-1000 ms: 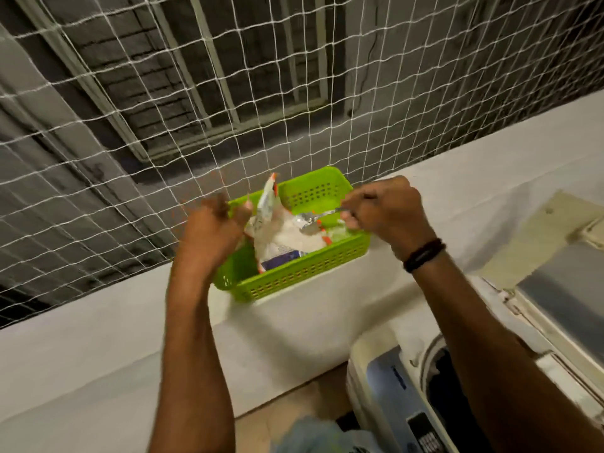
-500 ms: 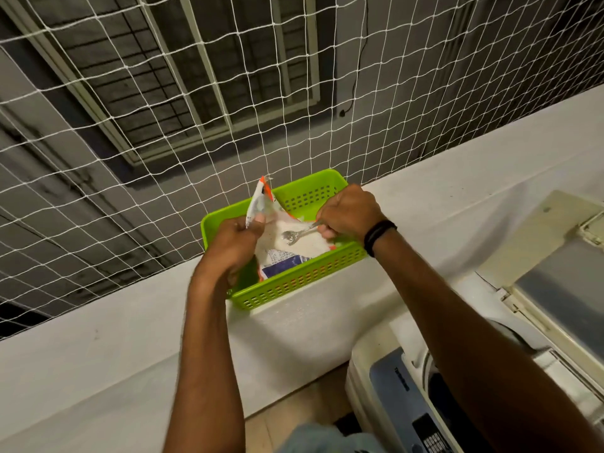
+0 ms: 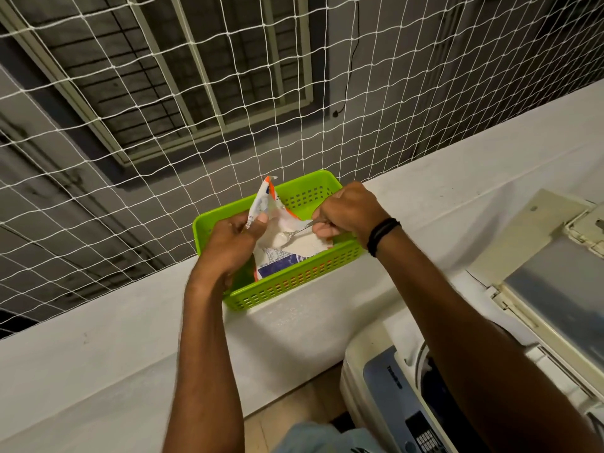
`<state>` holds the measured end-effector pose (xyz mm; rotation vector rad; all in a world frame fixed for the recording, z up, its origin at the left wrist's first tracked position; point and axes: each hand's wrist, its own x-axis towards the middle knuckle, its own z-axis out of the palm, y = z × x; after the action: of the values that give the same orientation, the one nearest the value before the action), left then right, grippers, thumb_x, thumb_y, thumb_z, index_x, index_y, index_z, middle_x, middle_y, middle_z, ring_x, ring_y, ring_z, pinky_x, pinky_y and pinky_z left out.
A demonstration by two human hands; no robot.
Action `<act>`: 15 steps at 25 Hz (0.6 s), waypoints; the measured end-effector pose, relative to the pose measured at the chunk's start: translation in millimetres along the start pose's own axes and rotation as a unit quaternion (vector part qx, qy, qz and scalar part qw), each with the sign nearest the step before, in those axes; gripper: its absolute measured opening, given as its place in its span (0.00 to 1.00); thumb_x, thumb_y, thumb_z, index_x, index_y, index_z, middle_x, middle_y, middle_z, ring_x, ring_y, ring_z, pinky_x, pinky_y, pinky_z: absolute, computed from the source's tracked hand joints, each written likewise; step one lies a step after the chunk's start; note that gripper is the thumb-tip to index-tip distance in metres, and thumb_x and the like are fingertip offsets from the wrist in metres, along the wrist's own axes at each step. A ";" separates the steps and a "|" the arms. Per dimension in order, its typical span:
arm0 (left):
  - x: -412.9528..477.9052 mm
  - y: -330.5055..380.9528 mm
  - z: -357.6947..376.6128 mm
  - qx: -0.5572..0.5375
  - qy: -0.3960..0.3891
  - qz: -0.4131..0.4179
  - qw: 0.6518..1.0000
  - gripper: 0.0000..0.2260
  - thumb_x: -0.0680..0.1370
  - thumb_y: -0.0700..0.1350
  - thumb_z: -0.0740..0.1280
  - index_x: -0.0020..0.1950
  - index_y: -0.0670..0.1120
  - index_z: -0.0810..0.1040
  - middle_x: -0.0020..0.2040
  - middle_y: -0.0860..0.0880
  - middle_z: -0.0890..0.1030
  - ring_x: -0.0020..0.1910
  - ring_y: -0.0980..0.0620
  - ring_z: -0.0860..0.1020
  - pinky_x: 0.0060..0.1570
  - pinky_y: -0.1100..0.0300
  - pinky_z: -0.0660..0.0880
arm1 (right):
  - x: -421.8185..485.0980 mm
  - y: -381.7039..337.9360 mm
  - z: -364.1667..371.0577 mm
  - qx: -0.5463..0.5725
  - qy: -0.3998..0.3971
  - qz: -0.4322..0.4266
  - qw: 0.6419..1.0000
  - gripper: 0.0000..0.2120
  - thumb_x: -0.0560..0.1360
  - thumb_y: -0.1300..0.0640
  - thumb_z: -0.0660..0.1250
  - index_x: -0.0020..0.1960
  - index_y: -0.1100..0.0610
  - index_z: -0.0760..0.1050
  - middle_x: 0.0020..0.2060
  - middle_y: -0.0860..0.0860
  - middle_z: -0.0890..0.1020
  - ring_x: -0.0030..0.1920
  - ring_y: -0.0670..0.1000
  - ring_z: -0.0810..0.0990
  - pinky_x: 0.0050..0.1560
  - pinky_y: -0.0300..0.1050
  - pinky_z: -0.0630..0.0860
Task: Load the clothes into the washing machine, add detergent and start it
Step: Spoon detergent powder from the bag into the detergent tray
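A white, orange and blue detergent packet (image 3: 277, 253) stands open inside a green plastic basket (image 3: 294, 282) on a white ledge. My left hand (image 3: 232, 246) pinches the packet's upper left edge and holds its mouth apart. My right hand (image 3: 349, 214) grips a metal spoon (image 3: 294, 231) whose bowl is down in the white powder. The top-loading washing machine (image 3: 385, 387) sits at the lower right with its lid (image 3: 552, 279) raised; its drum opening is mostly hidden behind my right forearm.
The white ledge (image 3: 114, 348) runs from lower left to upper right. White safety netting (image 3: 163, 125) rises directly behind the basket, with a grey wall and barred window beyond. The machine's control panel (image 3: 425, 436) is at the bottom right. Tiled floor shows below the ledge.
My right hand has brought the spoon down from above the packet into the powder. My left hand has kept its hold on the packet's edge. The view has shifted slightly.
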<state>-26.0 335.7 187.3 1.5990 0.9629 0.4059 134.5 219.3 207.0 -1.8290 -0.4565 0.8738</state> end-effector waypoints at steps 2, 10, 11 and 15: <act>-3.8 2.1 2.1 0.009 0.006 0.014 1.000 0.06 0.78 0.52 0.69 0.52 0.54 0.83 0.49 0.53 0.86 0.46 0.53 0.84 0.46 0.57 0.81 | -5.3 1.1 -8.9 0.029 0.044 -0.008 0.999 0.15 0.59 0.62 0.62 0.38 0.73 0.78 0.28 0.60 0.77 0.30 0.59 0.75 0.38 0.57 0.80; -24.0 15.5 17.0 0.035 0.201 0.101 0.974 0.19 0.76 0.52 0.72 0.66 0.51 0.78 0.54 0.53 0.82 0.56 0.53 0.79 0.59 0.50 0.78 | -33.7 20.8 -46.0 0.195 0.032 0.033 0.980 0.07 0.74 0.69 0.64 0.44 0.68 0.81 0.33 0.61 0.83 0.29 0.50 0.83 0.30 0.39 0.80; -28.1 18.0 20.9 0.008 0.233 0.124 0.965 0.17 0.76 0.51 0.72 0.64 0.51 0.79 0.52 0.56 0.82 0.54 0.55 0.80 0.59 0.51 0.79 | -38.0 24.9 -50.1 0.217 0.030 0.033 0.975 0.07 0.74 0.69 0.64 0.44 0.67 0.81 0.32 0.59 0.83 0.30 0.50 0.83 0.31 0.38 0.81; -36.4 32.2 36.2 -0.090 0.287 0.207 0.931 0.13 0.77 0.48 0.70 0.60 0.49 0.81 0.55 0.53 0.83 0.55 0.56 0.81 0.58 0.60 0.78 | -52.9 37.7 -64.8 0.260 0.044 0.020 0.964 0.08 0.75 0.69 0.63 0.45 0.68 0.81 0.33 0.59 0.84 0.34 0.52 0.84 0.35 0.39 0.82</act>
<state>-10.5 284.7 216.1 1.5341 0.9721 1.2747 144.4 128.1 206.2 -1.3874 -0.1141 0.8411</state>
